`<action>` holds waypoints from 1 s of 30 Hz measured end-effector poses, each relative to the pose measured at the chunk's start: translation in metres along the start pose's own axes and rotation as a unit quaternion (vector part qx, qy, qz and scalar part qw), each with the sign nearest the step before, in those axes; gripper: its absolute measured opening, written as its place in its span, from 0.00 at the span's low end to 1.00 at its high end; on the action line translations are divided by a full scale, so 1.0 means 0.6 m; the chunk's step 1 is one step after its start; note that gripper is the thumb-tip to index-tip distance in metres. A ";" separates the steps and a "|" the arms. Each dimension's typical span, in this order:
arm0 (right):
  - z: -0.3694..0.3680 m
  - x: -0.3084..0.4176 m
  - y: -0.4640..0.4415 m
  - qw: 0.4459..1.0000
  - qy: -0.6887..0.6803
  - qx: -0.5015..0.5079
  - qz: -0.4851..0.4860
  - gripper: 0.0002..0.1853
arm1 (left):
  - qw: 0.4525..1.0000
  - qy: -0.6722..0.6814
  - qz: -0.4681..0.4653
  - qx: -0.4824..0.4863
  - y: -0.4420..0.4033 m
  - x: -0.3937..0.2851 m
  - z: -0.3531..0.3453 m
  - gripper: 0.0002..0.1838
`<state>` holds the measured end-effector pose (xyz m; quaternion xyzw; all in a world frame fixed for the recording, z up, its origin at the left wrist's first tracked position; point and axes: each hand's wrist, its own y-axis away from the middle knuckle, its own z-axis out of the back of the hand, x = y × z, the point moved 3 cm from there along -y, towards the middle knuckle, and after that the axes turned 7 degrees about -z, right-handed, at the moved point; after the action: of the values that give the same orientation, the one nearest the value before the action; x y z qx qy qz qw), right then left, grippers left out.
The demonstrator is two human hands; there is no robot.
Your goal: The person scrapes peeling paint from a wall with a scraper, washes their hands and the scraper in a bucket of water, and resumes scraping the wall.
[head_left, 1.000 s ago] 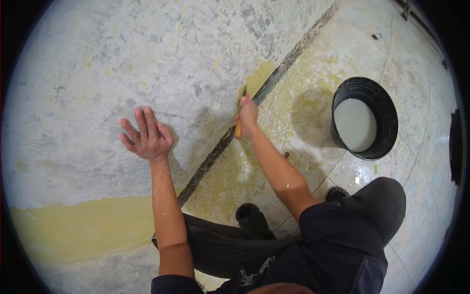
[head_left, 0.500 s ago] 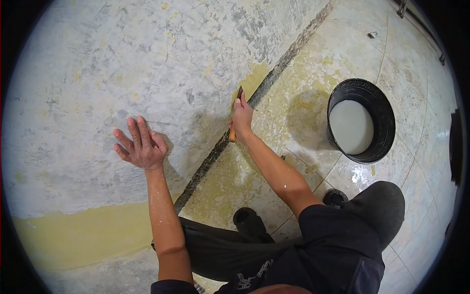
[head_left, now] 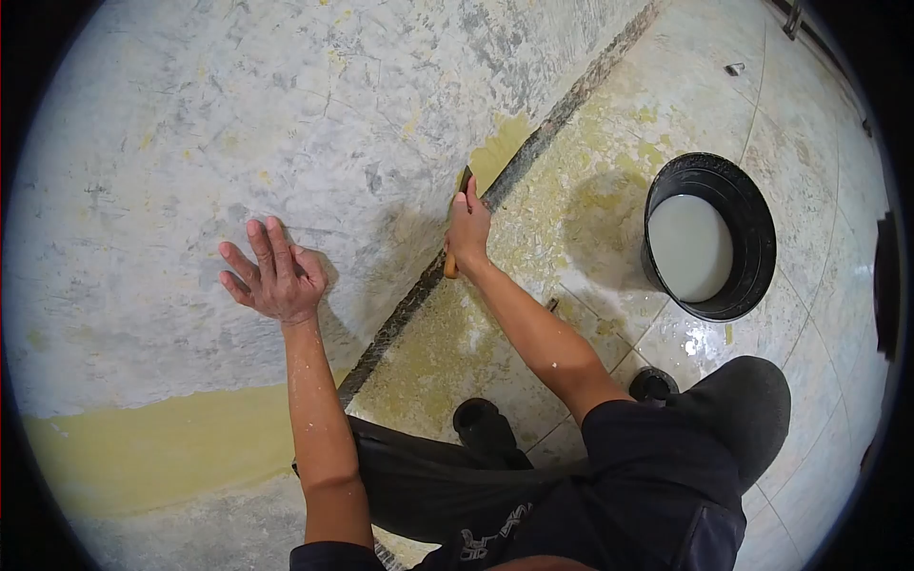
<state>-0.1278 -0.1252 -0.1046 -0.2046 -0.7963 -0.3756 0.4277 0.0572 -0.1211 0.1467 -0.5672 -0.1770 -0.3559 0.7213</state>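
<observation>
My right hand [head_left: 468, 231] is wrapped around a scraper [head_left: 450, 266] with an orange-brown handle and a dark blade. The blade rests against the wall at the lower left edge of a yellow paint patch [head_left: 497, 150], just above the dark strip [head_left: 411, 303] along the wall's foot. Most of the blade's working edge is hard to make out. My left hand [head_left: 278, 278] lies on the scraped, grey-white wall [head_left: 171, 285], fingers spread, holding nothing.
A black bucket [head_left: 757, 243] of cloudy whitish liquid stands on the tiled floor to the right. Yellow and white flakes [head_left: 447, 333] litter the floor beside the wall. A broad yellow band [head_left: 171, 443] crosses the wall at lower left. My dark shoes [head_left: 481, 423] are below.
The view has shifted slightly, so the bucket appears a little farther right. Both hands keep nearly the same places, the right one still gripping the scraper.
</observation>
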 end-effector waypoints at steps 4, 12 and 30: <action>0.028 0.077 -0.055 0.990 -0.121 -0.028 -0.066 0.19 | 1.000 0.003 0.004 0.002 0.003 0.001 0.002 0.29; 0.038 0.089 -0.042 0.995 -0.048 -0.011 -0.090 0.22 | 1.000 0.003 0.016 -0.007 0.001 0.000 -0.001 0.28; -0.036 0.019 0.156 0.937 -0.175 0.086 -0.290 0.27 | 1.000 0.011 0.017 0.001 0.007 0.003 0.003 0.28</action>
<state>-0.0622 -0.0825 -0.0481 0.0099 -0.9128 -0.3713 0.1700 0.0618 -0.1194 0.1452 -0.5655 -0.1601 -0.3495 0.7297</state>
